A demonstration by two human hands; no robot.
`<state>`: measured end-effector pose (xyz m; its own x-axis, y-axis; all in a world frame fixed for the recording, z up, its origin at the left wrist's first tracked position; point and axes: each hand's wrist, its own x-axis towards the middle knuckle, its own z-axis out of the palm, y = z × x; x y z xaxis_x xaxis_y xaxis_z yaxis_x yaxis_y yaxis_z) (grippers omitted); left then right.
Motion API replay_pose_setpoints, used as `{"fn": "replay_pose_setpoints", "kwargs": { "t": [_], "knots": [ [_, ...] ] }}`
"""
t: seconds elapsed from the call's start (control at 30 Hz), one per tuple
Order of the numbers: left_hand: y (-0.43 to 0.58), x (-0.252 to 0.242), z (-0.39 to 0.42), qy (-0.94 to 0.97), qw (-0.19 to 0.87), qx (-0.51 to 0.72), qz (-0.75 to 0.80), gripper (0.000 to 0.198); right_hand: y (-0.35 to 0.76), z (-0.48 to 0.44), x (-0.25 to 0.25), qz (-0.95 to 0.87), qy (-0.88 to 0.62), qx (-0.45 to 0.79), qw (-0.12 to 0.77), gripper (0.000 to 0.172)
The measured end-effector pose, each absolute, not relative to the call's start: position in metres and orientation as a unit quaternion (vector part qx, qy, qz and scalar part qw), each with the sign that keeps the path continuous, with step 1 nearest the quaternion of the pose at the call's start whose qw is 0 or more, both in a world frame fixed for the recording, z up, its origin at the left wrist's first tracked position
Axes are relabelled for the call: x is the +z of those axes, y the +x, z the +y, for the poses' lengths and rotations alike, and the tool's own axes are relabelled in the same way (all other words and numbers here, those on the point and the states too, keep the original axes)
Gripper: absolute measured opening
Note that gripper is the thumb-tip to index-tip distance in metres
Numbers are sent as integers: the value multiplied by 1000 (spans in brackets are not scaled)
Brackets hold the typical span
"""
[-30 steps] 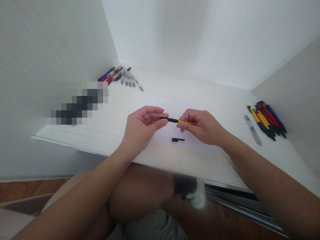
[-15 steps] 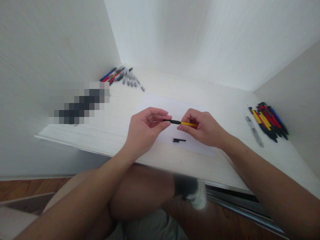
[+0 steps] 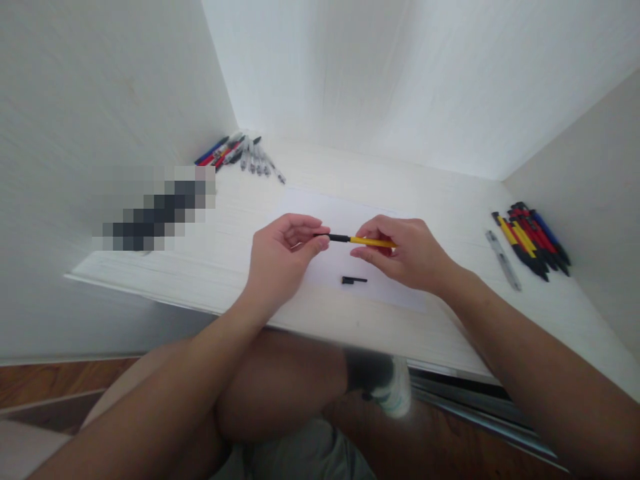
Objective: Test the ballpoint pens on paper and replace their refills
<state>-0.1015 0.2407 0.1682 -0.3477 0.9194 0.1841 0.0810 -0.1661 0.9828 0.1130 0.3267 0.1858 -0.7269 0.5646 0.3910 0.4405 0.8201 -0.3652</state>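
A pen with a yellow barrel (image 3: 373, 242) and a black grip lies level between my two hands, above a white sheet of paper (image 3: 325, 267). My left hand (image 3: 280, 257) pinches the black tip end between thumb and fingers. Around the yellow barrel, my right hand (image 3: 403, 250) is loosely curled, its thumb below and index finger above; the barrel's far end disappears toward the palm. A small black clip piece (image 3: 353, 281) rests on the paper just below the pen.
Several pens (image 3: 533, 237) with yellow, red and blue barrels lie at the right, beside a clear pen (image 3: 503, 260). Clear tubes (image 3: 257, 160) and coloured pen parts (image 3: 215, 152) lie at the back left. A pixelated dark patch (image 3: 155, 217) covers something on the left. White walls enclose the table.
The fingers of my right hand have loosened a little, baring more of the yellow barrel. My left hand still pinches the black end. The whole view has shifted slightly.
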Motion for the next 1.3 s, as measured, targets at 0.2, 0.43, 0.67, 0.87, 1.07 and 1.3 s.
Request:
{"fn": "replay_pose_setpoints", "kwargs": {
  "t": [0.2, 0.43, 0.67, 0.87, 1.07, 1.3],
  "knots": [
    [-105, 175, 240, 369, 431, 616, 546, 18, 114, 328, 187, -918, -235, 67, 311, 19],
    [-97, 182, 233, 370, 510, 567, 531, 30, 112, 323, 184, -917, -223, 54, 328, 18],
    [-106, 178, 236, 406, 537, 502, 543, 56, 114, 323, 189, -903, -219, 14, 369, 15],
    [-108, 183, 234, 442, 497, 506, 549, 44, 116, 328, 191, -912, -220, 27, 346, 17],
    [-106, 192, 232, 486, 412, 528, 562, 11, 118, 334, 191, -927, -224, 42, 299, 25],
    [-117, 187, 237, 481, 448, 491, 572, 38, 118, 334, 189, -916, -253, 36, 308, 29]
  ]
}}
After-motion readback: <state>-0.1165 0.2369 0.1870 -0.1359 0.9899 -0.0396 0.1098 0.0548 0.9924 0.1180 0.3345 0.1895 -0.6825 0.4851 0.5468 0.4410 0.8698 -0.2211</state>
